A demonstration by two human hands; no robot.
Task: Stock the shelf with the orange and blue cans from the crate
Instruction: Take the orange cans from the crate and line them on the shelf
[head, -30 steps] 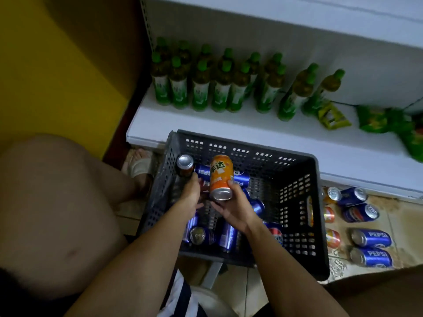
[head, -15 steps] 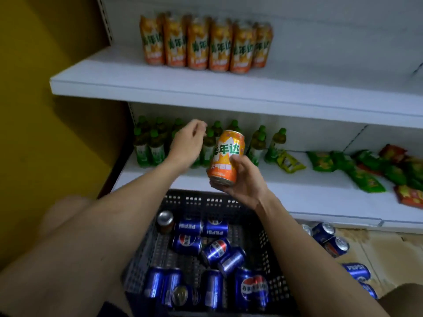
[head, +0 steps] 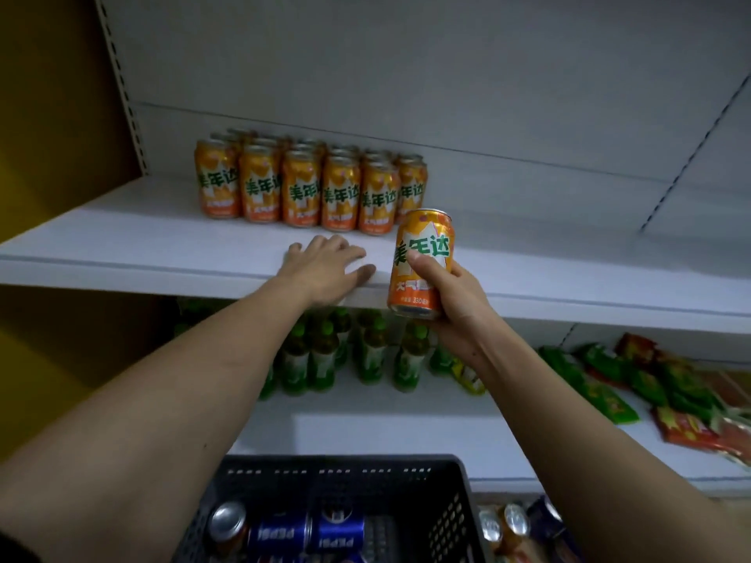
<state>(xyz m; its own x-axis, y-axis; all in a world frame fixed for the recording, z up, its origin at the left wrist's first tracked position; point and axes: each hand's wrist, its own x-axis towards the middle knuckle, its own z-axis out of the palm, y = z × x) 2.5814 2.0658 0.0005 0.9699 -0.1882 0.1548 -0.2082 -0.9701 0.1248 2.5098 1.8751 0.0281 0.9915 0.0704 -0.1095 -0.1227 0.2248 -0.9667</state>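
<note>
Right hand (head: 455, 302) wrapped around upright orange can (head: 420, 264), held off shelf (head: 142, 241) front edge, likely bound beside stocked orange cans (head: 309, 188). Left hand (head: 325, 266) flat on edge, probably bracing. Blue cans (head: 309, 532) left in crate (head: 451, 505).

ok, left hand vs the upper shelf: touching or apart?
Touching. In the head view the left hand lies palm-down on the front edge of the upper shelf, fingers spread flat, with no gap showing beneath them.
</note>
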